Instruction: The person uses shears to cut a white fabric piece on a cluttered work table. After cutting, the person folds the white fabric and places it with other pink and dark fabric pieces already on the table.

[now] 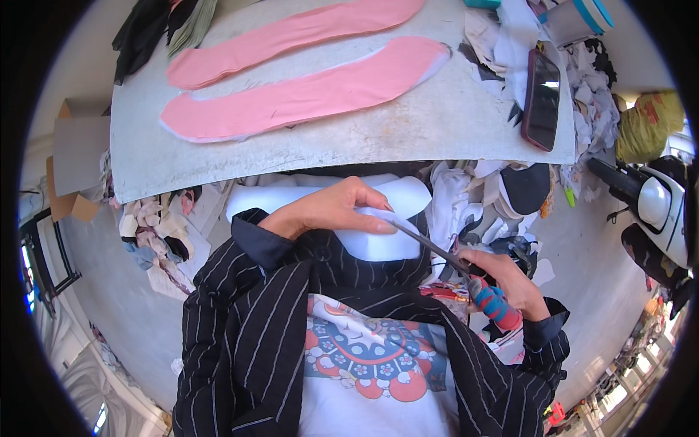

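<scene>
My left hand (331, 207) pinches the edge of a white, smooth sheet piece (386, 247) between thumb and fingers, above my lap. In my right hand (510, 280) is a pair of scissors (437, 250), its handle wrapped in red and blue cloth (495, 304). The dark blades point up and left, their tip at the white edge beside my left fingertips. Whether the blades are apart or together I cannot tell. More of the white material lies across my lap under my left wrist, partly hidden by it.
Two long, curved pink pieces with white edging (306, 91) lie on the grey table (437, 138) ahead. A phone (541, 98) rests near its right edge. Fabric scraps (156, 233) are heaped below on both sides. A white scooter (662, 207) stands at right, a cardboard box (80, 156) at left.
</scene>
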Available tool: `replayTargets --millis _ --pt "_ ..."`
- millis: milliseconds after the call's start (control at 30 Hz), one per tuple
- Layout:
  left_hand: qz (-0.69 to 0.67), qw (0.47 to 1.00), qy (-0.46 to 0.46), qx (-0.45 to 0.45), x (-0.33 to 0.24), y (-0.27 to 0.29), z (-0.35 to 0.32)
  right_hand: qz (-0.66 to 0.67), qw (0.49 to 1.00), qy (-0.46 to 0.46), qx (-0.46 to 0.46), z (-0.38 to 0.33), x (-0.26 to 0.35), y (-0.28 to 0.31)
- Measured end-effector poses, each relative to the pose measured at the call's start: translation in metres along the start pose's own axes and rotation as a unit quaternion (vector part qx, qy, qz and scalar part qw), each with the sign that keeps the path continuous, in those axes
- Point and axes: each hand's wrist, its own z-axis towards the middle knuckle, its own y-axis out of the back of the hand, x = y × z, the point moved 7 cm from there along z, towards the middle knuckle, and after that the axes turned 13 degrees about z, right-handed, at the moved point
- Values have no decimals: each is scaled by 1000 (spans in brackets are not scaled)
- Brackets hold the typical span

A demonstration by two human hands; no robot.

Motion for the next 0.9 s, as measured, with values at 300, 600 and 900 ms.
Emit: replayTargets --millis 300,600,900 --pt "9 1000 3 -2 1 -5 0 -55 998 -19 -5 1 14 3" --pt "-13 1000 22 -5 -5 -7 -1 -61 998 -28 -10 -3 5 -3" --pt "-69 997 39 -19 1 -6 -2 -78 997 17 -22 -3 5 -7"
